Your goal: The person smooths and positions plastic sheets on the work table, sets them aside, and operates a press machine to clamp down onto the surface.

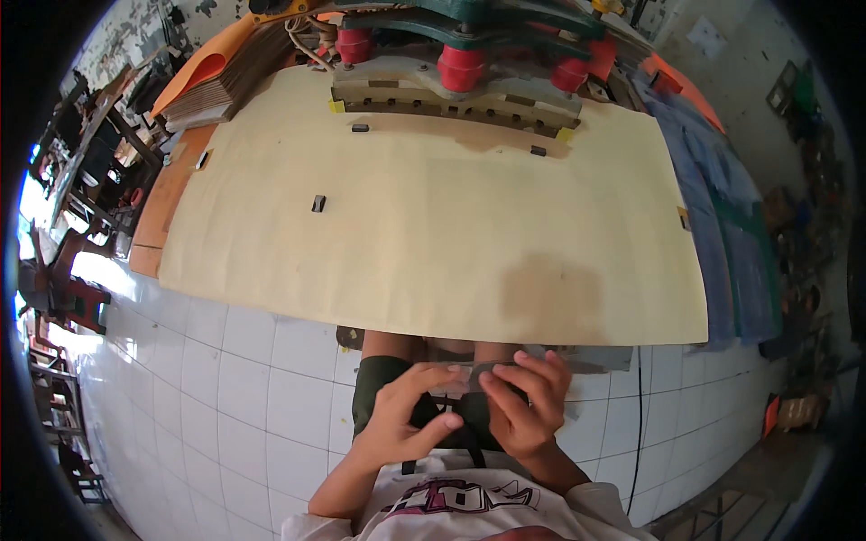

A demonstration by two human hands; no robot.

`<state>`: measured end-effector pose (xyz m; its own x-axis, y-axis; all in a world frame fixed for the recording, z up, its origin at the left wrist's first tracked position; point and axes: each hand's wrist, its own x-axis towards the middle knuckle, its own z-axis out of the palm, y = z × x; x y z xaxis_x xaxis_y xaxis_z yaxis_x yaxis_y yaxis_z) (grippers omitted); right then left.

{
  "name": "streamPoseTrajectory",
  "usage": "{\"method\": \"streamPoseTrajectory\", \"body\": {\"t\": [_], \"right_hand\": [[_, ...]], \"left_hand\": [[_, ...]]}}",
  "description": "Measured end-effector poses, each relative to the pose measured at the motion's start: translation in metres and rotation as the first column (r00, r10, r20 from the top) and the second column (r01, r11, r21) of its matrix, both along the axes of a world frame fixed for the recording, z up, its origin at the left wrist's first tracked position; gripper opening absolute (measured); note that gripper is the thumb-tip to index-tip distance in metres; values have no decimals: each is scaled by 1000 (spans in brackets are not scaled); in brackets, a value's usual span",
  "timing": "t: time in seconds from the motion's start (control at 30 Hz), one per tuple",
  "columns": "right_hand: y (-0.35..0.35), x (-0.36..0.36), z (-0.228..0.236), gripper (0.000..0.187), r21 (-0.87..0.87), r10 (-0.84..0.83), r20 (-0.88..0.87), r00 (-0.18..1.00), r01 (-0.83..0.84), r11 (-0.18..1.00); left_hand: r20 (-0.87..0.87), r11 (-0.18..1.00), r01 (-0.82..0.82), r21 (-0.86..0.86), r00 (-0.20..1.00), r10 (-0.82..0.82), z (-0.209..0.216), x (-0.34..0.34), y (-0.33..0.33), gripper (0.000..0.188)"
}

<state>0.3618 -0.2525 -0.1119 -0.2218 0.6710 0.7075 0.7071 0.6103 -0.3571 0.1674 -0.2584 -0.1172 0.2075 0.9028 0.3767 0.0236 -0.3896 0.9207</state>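
Note:
Both hands are raised over my lap, just off the near edge of a large cream sheet [406, 252]. My right hand [528, 401] pinches a small, flat, greyish piece [481, 371] between thumb and fingers; its exact kind is not clear. Close to that piece, my left hand [406, 410] has its fingers stretched out and its thumb spread apart. Its fingertips are at the piece's left side, and whether they touch it I cannot tell. Small dark blocks lie on the sheet: one at left of middle [318, 204], one farther back [360, 128] and one toward the right [538, 151].
A green machine [469, 32] with red cylindrical feet and a metal bar [451, 106] stands at the sheet's far edge. Stacked brown sheets [225, 77] are at far left, blue plastic [722, 207] at right. A metal plate [591, 359] shows under the near edge. Stools [81, 298] stand left.

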Motion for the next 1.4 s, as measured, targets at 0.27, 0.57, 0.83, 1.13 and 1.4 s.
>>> {"method": "streamPoseTrajectory", "body": {"t": [0.27, 0.57, 0.83, 1.13, 1.4], "right_hand": [[-30, 38, -33, 19, 74, 93, -206, 974, -79, 994], [-26, 99, -55, 61, -513, -376, -732, 568, -96, 853], [2, 118, -23, 57, -543, -314, -823, 472, -497, 676], [4, 95, 2, 16, -671, -323, -728, 605, -532, 517], [-19, 39, -20, 10, -629, -265, -776, 573, -733, 259]], "left_hand": [[103, 970, -239, -51, 964, 244, -13, -8, -1, 15], [202, 929, -332, -162, 910, 361, -20, -21, -8, 7], [216, 953, -265, -146, 931, 293, -20, -45, -21, 4], [-156, 537, -833, 131, 518, 841, -12, -77, -24, 36], [-478, 909, -316, 273, 775, 413, 53, -4, 33, 44]]}}
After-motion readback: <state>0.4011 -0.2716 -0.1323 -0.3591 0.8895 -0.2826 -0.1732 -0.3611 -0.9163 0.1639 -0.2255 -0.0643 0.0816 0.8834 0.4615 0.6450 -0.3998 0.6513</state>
